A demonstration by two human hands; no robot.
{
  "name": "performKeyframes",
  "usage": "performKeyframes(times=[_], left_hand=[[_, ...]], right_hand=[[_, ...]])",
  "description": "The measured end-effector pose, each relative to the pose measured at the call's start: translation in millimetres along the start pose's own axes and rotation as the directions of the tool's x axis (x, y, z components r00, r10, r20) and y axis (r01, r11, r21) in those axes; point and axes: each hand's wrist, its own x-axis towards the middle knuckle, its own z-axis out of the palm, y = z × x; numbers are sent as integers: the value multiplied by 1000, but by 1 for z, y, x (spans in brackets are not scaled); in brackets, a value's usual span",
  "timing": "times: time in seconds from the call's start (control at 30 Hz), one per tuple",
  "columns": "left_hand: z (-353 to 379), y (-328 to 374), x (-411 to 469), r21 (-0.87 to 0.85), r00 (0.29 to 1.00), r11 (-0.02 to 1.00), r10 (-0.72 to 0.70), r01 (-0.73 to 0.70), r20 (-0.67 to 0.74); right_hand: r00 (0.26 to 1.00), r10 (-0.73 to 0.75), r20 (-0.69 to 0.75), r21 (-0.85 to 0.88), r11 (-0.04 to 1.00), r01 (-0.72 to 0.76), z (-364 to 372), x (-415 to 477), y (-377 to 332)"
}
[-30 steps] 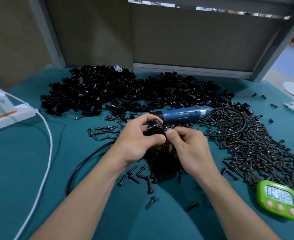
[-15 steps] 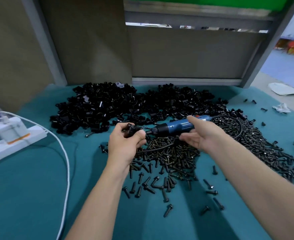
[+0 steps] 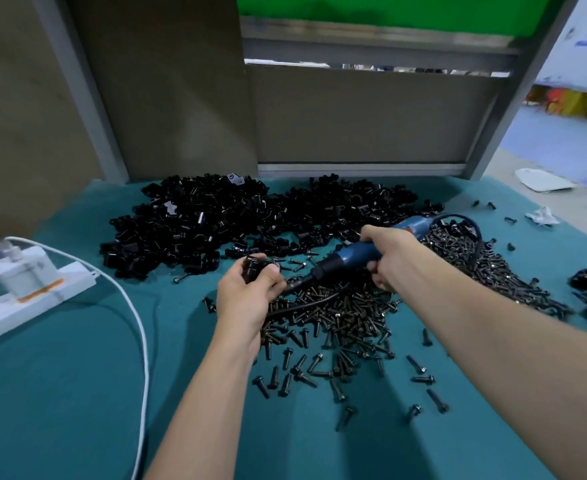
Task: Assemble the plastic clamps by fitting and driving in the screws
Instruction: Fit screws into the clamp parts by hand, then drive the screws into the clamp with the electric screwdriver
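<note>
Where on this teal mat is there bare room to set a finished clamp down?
Widest bare patch: near left of the mat, between the power strip and left arm, crossed by the white cable. A narrower strip lies between that arm and the right arm at the near edge. Crowded: clamp pile at the back, screw heap in the middle and rightward.

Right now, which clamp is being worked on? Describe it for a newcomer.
A heap of black clamps spans the back of the teal table. Just in front of it, the left hand grips one clamp. It alone is hand-held, with the blue screwdriver tip aimed at it.
</note>
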Motion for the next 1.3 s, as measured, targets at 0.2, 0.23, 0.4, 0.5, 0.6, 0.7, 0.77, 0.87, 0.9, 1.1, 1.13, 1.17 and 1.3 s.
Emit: performKeyframes(times=[0.2,0.23,0.4,0.5,0.6,0.7,0.77,0.87,0.9,1.1,1.13,1.17,1.3], left_hand=[[6,-9,0,89,998,995,-40,35,53],[7,-10,-1,112,998,993,-33,26,61],[8,-9,-6,339,987,938,11,-66,161],[5,-5,-9,482,960,863,14,-153,280],[3,1,-11,562,934,801,-14,-204,358],[3,5,-9,591,912,780,-65,-207,405],[3,5,-9,597,903,774,-80,-211,422],[5,3,-10,595,895,768,-65,-237,441],[6,2,-11,597,893,762,-56,-250,446],[7,1,-12,585,894,771,-46,-251,445],[7,1,-12,583,894,772,-43,-254,446],[7,1,-12,577,894,776,-40,-254,446],[6,0,-12,549,905,804,-32,-228,423]], right_hand=[[980,-197,4,437,882,175,-29,4,17],[979,-195,57,529,837,136,-32,4,18],[926,-262,272,759,650,-39,-39,4,14],[905,-320,282,805,592,-42,-35,7,6],[906,-367,209,822,569,41,-30,14,3],[909,-380,173,851,522,57,-29,21,1],[914,-375,153,857,511,67,-30,25,0],[914,-376,151,853,517,72,-30,27,2],[915,-374,150,852,518,71,-30,28,4],[904,-403,146,849,519,95,-29,25,7],[897,-418,144,849,518,105,-29,24,8],[890,-433,143,849,516,114,-29,23,8],[875,-460,152,857,502,116,-27,20,8]])
